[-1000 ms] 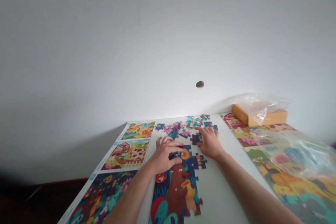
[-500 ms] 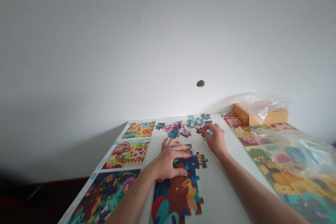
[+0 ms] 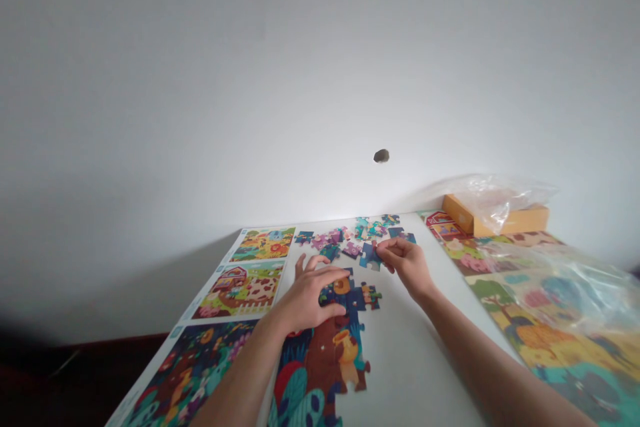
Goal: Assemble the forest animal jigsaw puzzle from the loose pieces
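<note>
Jigsaw puzzle [image 3: 320, 353] lies partly assembled in the lower middle of the frame, on our white table [image 3: 417, 353]. We can make out a brown bear and a yellow pot in it, and its upper end breaks off into a ragged edge of dark blue pieces.

Our left hand [image 3: 307, 297] is arched over that upper end. Its fingers [image 3: 330, 273] are spread apart, and the thumb lies low across the puzzle, so the hand covers part of the picture.

Our right hand [image 3: 407, 263] is just to the upper right of it, with its fingers together. Thumb and fingers pinch a blue puzzle piece [image 3: 369, 257] by its right side, and that piece sits just above the assembled part, not joined to it.

Loose puzzle pieces [image 3: 345, 237] in pink, teal and dark blue are scattered across the far end of the table, just beyond both hands.

Along the left edge of the table we have three printed picture sheets: a yellow garden scene [image 3: 263, 245], a farm scene [image 3: 240, 290] and a dark floral scene [image 3: 190, 373]. On the right, a large illustrated sheet [image 3: 545, 340] lies partly under clear plastic film [image 3: 565, 290]. Further back at the upper right, an orange cardboard box [image 3: 505, 221] stands against the white wall [image 3: 320, 80], with a clear plastic bag [image 3: 500, 200] on top.
</note>
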`<state>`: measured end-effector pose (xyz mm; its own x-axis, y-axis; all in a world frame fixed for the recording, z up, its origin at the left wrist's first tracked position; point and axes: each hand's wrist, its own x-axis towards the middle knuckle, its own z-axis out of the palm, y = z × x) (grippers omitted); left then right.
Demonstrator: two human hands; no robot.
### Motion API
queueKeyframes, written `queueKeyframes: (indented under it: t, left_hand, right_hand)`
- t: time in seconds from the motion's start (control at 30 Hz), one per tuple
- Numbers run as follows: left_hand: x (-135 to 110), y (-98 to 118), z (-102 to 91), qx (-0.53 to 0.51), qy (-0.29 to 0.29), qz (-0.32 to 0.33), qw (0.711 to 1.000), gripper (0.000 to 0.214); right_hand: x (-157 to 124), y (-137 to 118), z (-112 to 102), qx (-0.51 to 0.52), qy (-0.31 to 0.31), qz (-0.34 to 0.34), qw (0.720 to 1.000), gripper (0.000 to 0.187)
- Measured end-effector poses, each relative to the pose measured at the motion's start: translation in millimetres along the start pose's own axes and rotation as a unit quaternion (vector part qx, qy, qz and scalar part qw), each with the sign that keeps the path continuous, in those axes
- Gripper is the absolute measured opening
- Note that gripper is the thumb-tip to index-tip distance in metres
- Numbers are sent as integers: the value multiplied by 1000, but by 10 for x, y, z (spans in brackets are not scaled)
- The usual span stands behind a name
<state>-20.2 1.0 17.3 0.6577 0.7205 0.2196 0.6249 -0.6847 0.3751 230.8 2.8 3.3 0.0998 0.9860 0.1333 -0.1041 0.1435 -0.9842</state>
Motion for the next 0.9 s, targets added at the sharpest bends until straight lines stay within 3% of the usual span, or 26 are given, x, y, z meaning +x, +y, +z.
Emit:
queueKeyframes:
  t: [0.13, 0.37, 0.53, 0.67, 0.8, 0.9]
  left_hand:
    - [27, 12, 110, 1, 98, 0, 995, 77]
    - [39, 45, 141, 0, 122, 8, 992, 52]
    - [27, 58, 133, -9, 103, 18, 994, 44]
    - [32, 91, 111, -28, 61, 34, 997, 41]
    - [41, 127, 80, -28, 13, 52, 998, 32]
    - [43, 136, 74, -24, 1, 49, 999, 27]
  right_hand:
    - [-66, -39, 51, -16, -87, 27, 996, 27]
    - [-148, -76, 127, -41, -171, 40, 984, 25]
    - [-141, -116, 71, -60, -209, 44, 975, 23]
    - [-135, -200, -56, -104, -289, 80, 948, 41]
    - [-173, -263, -120, -182, -361, 112, 908, 30]
    - [-215, -258, -94, -245, -376, 73, 891, 24]
